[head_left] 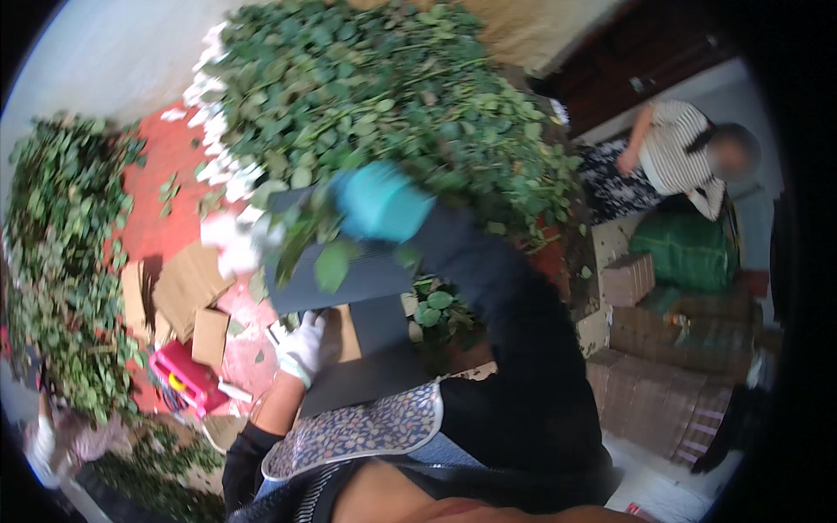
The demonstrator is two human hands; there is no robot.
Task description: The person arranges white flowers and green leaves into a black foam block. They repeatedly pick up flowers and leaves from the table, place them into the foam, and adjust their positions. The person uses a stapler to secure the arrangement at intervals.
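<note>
Over the far-left side of the dark grey ridged board [349,277], the leafy green stems with blurred white tips [301,244] run leftward from the nearer, teal-gloved right hand [384,201], which clasps them, arm outstretched, while the white-gloved left hand [302,349] lies at the board's near-left side, its grip unclear.

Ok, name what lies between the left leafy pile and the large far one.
Head view: between the left pile and the large pile lies red surface with loose leaves and white bits; nearer the person, cardboard pieces.
</note>
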